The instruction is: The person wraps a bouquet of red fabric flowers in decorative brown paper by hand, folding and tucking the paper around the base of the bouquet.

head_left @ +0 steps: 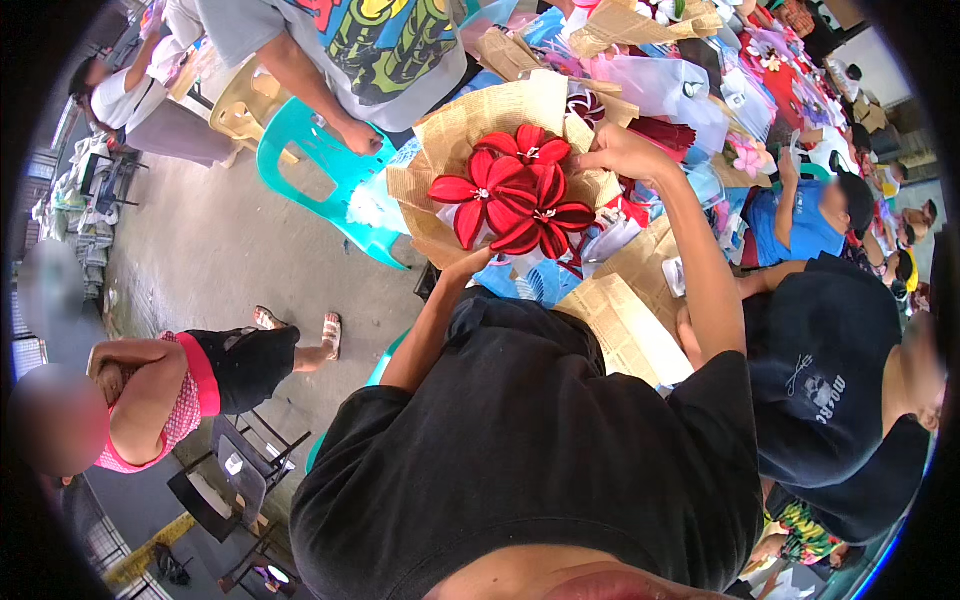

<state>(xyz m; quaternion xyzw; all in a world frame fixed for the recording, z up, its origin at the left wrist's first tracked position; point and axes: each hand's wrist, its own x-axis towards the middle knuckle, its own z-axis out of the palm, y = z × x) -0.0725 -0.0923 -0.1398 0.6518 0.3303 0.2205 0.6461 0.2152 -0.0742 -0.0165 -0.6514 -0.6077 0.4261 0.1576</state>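
Observation:
In front of me is a bouquet of dark red fabric flowers with white stamens, wrapped in tan newsprint-patterned paper. My left hand grips the bouquet from its near side, its fingers mostly hidden beneath the flowers and paper. On the right edge of the wrap, my right hand is closed, thumb and fingers pinching the paper beside the blooms. Small dark red petals with white edging show near the far side of the wrap.
A long table to the right bears flowers, clear wrap and more newsprint paper. Teal plastic chair stands at the left. Someone in a printed grey shirt stands opposite; a person in black sits close on my right.

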